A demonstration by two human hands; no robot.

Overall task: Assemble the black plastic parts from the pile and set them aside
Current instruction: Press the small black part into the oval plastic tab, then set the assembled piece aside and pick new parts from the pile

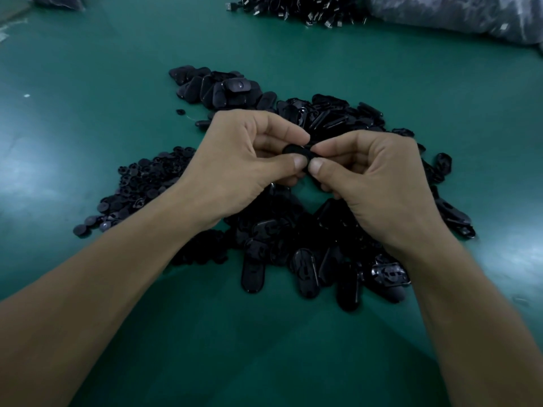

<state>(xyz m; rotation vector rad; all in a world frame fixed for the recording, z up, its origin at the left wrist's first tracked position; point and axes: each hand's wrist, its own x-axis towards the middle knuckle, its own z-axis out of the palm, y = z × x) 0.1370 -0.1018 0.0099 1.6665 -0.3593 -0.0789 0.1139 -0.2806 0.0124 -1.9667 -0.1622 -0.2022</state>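
Fingertips of left hand [235, 163] and right hand [379, 183] pinch one glossy black oval part [296, 150] above the pile [293, 245].

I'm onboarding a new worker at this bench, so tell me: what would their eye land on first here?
First, the left hand and right hand meeting at centre, both pinching one small black part between thumbs and fingertips. Next, the dark pile of oval shells sprawling under and behind them on the green table, with a heap of small discs at left and a neater stack beyond.
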